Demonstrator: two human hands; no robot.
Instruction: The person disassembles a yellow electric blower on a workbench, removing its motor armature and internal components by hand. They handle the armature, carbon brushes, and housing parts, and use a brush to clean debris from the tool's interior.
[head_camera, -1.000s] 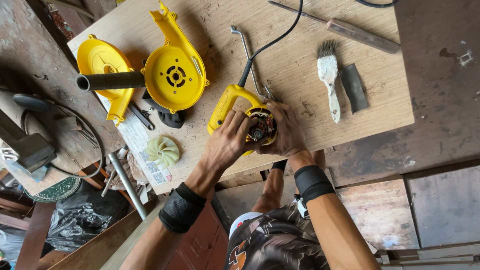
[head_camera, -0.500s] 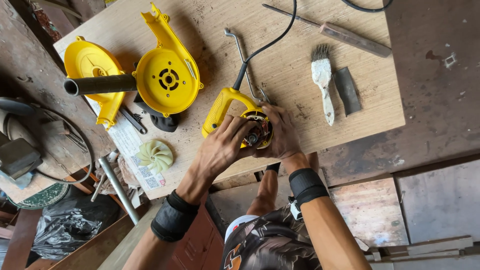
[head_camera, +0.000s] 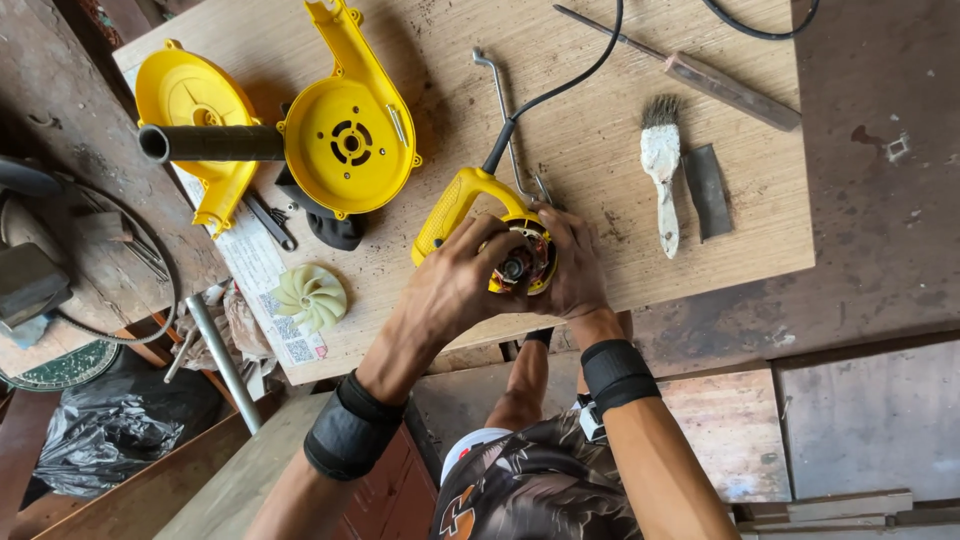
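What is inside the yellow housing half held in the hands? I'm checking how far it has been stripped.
Inside the yellow housing half, a motor with dark and coppery parts shows between the left hand and right hand. The fingers cover most of it.

Much of the motor sits out of sight under the hands.

The left hand (head_camera: 455, 285) and right hand (head_camera: 572, 270) cover most of the yellow motor housing (head_camera: 455, 200); its inner parts are too small to make out. The black cable (head_camera: 560, 85) runs off the top edge, and the black bag (head_camera: 90, 440) is partly cut off.
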